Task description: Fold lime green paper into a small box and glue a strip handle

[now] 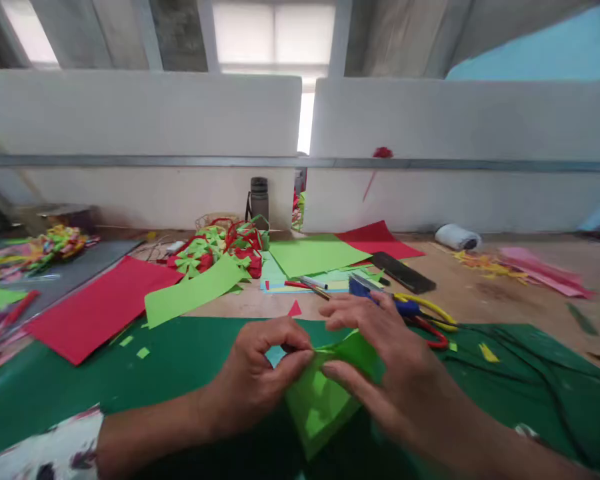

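Observation:
A folded piece of bright green paper (325,403) is held between my two hands, above the dark green mat. My left hand (263,363) pinches its upper left edge between thumb and fingers. At the paper's right side is my right hand (385,360), its thumb in front and its fingers curved behind the upper edge. The fingers of that hand are partly hidden by the paper. Just beyond the right hand lie blue-handled scissors or a similar tool (363,287), with a blue grip (407,308) showing. A small red paper scrap (295,309) sits beyond the hands.
Red paper (95,303) and a green strip (195,293) lie to the left. Behind are red and green paper crafts (220,247), a bottle (259,203), a green sheet (315,255), pens (313,283) and a phone (403,272). Dark cables (525,360) cross the mat (180,360).

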Available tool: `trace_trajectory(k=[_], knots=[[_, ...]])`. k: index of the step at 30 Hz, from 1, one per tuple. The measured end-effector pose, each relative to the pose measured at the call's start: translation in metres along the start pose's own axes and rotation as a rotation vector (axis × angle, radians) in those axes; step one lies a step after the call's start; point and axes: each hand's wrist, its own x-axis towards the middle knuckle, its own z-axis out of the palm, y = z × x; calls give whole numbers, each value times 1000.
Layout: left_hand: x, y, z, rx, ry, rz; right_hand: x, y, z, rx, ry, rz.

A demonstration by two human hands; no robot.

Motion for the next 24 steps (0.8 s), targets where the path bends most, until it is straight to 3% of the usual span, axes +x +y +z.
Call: trace_trajectory(k=[6,16,19,24], knots=[[-1,3,2,-6,-45,-61,7,-2,-2,90,-223,136],[3,-1,3,-103,-89,-155,8,-1,0,55,-188,83],[5,0,1,-179,-70,-190,7,2,2,-10,-85,-10],[13,1,-4,-351,26,-419,2,6,-5,-160,279,-254]])
